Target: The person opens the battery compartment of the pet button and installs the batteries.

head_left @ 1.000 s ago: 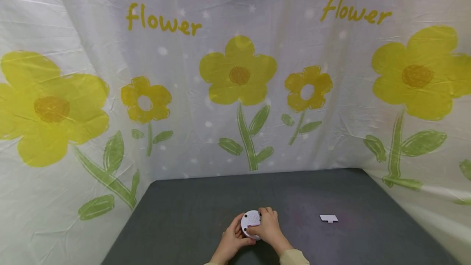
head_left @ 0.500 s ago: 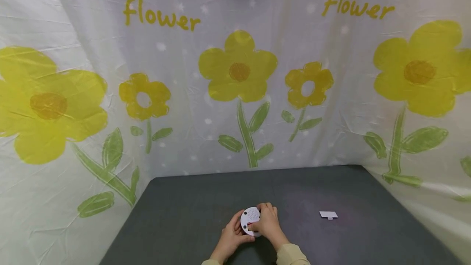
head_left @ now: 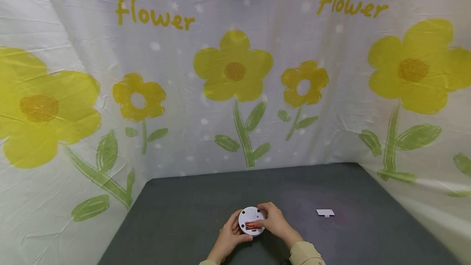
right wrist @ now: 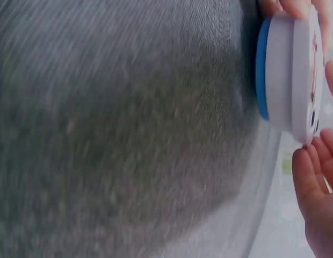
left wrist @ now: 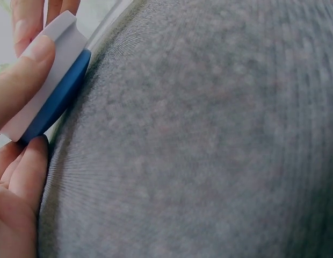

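Round device: I am holding a small round white device (head_left: 252,221) with a blue underside, low over the near middle of the grey surface (head_left: 184,216). Its white face is turned up toward me, showing a patch of small holes near the far edge and an open slot with a red-and-gold battery (head_left: 253,226) lying in it.

Device from the wrists: the left wrist view is showing the white layer over the blue one, edge-on and tilted — the right wrist view is showing the same two layers on edge above the grey fabric.

Left hand: my left hand (head_left: 231,234) is cupping the device from the left and from below, its fingers (left wrist: 21,70) curled round the rim, the thumb lying along the white edge.

Right hand: my right hand (head_left: 274,222) is reaching over the right side of the device, its fingers (head_left: 263,207) bent and pressing on the top face just beside the battery slot. I cannot tell whether the tips are pinching the battery itself.

Sleeves: pale beige cuffs (head_left: 305,253) are showing at both wrists.

White piece: a small flat white piece (head_left: 325,212) with a little tab is lying on the surface well to the right of my hands — apart from them.

Backdrop: a white cloth (head_left: 235,72) printed with yellow flowers and the word "flower" is hanging behind and beside the surface.
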The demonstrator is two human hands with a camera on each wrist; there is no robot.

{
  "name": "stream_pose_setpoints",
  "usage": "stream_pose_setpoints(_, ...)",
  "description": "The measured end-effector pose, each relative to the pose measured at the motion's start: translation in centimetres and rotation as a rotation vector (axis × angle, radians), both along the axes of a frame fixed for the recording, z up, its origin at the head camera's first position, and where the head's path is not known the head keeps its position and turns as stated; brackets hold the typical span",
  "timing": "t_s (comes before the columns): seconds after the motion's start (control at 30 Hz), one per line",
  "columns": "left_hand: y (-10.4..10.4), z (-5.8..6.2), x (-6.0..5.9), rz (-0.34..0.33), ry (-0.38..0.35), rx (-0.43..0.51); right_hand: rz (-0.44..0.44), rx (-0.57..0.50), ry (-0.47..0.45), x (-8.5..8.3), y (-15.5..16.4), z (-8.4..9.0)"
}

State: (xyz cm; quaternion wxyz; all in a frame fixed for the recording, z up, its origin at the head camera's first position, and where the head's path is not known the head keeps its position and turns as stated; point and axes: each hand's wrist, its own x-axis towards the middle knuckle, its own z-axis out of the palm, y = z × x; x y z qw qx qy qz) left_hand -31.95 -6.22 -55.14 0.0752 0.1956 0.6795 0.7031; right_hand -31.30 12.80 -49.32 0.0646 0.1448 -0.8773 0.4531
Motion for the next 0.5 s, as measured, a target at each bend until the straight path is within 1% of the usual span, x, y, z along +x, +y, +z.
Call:
stream_pose_setpoints(0.17, 0.2, 0.1, 0.1, -0.007, 0.012, 0.012, 0.002, 0.0, 0.001, 0.1, 2.0, -0.4)
stream_pose_setpoints(0.27, 0.2, 0.0, 0.1, -0.002, 0.005, 0.035, -0.02, 0.001, 0.009, 0.2, 3.7, -0.8)
stream_pose_setpoints(0.4, 0.1, 0.0, 0.1, 0.007, 0.006, 0.053, -0.106, -0.003, 0.01, 0.3, 6.1, -1.2)
stream_pose_setpoints(0.5, 0.1, -0.1, 0.1, 0.009, 0.01, 0.048, -0.182, 0.003, -0.017, 0.5, 8.1, -1.1)
